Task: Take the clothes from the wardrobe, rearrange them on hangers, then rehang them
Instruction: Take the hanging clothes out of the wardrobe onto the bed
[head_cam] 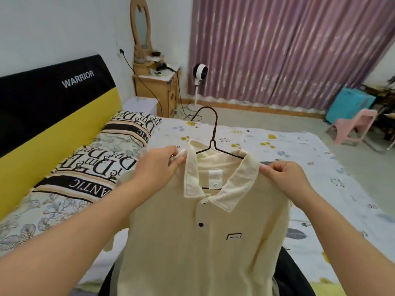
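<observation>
A cream polo shirt [198, 242] with black buttons and a small chest logo hangs in front of me over the bed. A black wire hanger [213, 133] sits inside its neck, with the hook pointing up and away. My left hand [158, 165] pinches the shirt's left shoulder beside the collar. My right hand [286, 178] pinches the right shoulder by the other collar tip. Most of the hanger's frame is hidden inside the shirt.
The bed [277, 150] with a floral sheet lies below. Lettered pillows [102, 161] line its left side against a black and yellow headboard [42, 107]. Dark clothing [286, 272] lies under the shirt. A wooden dresser [158, 84], fan [199, 71], pink chair [354, 124] and purple curtain [288, 45] stand behind.
</observation>
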The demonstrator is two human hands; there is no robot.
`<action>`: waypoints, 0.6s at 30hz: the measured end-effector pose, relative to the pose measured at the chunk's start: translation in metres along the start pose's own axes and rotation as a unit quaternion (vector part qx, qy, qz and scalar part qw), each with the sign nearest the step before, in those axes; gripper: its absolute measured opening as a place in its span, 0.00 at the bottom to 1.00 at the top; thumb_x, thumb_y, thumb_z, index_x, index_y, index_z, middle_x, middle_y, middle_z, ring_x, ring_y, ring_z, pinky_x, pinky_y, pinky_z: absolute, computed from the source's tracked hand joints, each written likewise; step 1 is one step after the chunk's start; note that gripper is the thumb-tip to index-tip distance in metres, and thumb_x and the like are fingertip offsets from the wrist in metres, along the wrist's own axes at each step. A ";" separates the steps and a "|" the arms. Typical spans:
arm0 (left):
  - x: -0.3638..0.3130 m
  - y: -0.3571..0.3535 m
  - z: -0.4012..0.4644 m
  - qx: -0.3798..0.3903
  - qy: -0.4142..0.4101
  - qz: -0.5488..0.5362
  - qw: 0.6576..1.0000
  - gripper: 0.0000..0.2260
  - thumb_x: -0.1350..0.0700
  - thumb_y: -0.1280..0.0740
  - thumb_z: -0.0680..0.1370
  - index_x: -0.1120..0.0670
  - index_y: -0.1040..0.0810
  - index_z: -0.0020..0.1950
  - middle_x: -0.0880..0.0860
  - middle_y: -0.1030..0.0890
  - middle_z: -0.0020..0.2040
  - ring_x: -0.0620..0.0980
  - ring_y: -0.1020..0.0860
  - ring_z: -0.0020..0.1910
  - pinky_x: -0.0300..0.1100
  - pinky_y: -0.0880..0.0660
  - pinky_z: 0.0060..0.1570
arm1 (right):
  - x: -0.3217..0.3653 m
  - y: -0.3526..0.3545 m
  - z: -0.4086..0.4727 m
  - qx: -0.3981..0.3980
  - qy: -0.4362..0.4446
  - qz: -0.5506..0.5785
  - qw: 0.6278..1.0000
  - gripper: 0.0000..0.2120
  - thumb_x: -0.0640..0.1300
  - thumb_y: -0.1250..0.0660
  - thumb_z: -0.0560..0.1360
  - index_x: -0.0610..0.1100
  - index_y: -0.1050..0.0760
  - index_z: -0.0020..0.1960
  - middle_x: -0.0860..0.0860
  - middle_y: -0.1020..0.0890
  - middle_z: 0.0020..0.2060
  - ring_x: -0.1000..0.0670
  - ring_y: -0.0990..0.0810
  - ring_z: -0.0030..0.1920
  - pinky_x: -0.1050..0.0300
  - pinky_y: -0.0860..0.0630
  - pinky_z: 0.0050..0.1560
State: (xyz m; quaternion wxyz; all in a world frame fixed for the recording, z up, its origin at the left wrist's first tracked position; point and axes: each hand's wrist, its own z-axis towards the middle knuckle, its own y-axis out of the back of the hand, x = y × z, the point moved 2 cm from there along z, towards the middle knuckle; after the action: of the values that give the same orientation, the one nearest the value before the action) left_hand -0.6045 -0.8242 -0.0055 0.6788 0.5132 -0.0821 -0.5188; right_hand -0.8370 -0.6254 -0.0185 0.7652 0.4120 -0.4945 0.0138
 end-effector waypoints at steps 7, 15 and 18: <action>0.056 -0.118 0.044 0.085 0.108 0.018 0.990 0.11 0.52 0.40 0.79 0.53 0.26 0.60 0.51 0.21 0.47 0.55 0.24 0.48 0.45 0.30 0.45 | -0.079 -0.083 0.107 0.049 -0.049 -0.017 0.997 0.24 0.49 0.30 0.72 0.44 0.40 0.26 0.51 0.36 0.23 0.51 0.38 0.28 0.56 0.42 0.31; 0.133 -0.280 0.045 0.221 0.182 0.157 0.945 0.32 0.52 0.45 0.80 0.56 0.61 0.76 0.55 0.60 0.77 0.52 0.57 0.76 0.45 0.55 0.73 | -0.177 -0.193 0.214 0.093 -0.101 -0.041 0.990 0.26 0.52 0.30 0.72 0.46 0.43 0.26 0.52 0.38 0.23 0.51 0.39 0.27 0.55 0.43 0.31; 0.163 -0.338 0.028 0.313 0.218 0.147 0.913 0.33 0.51 0.45 0.80 0.54 0.65 0.76 0.55 0.65 0.76 0.53 0.62 0.76 0.48 0.58 0.73 | -0.225 -0.237 0.238 0.099 -0.126 -0.050 0.986 0.27 0.52 0.30 0.72 0.46 0.43 0.25 0.52 0.38 0.23 0.51 0.40 0.27 0.55 0.43 0.31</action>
State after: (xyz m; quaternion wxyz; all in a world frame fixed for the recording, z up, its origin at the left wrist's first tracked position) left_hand -0.7590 -0.9482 -0.3250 0.5533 0.7817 -0.1646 -0.2360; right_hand -1.0277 -0.8485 -0.2968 0.6518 0.5083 -0.5622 -0.0277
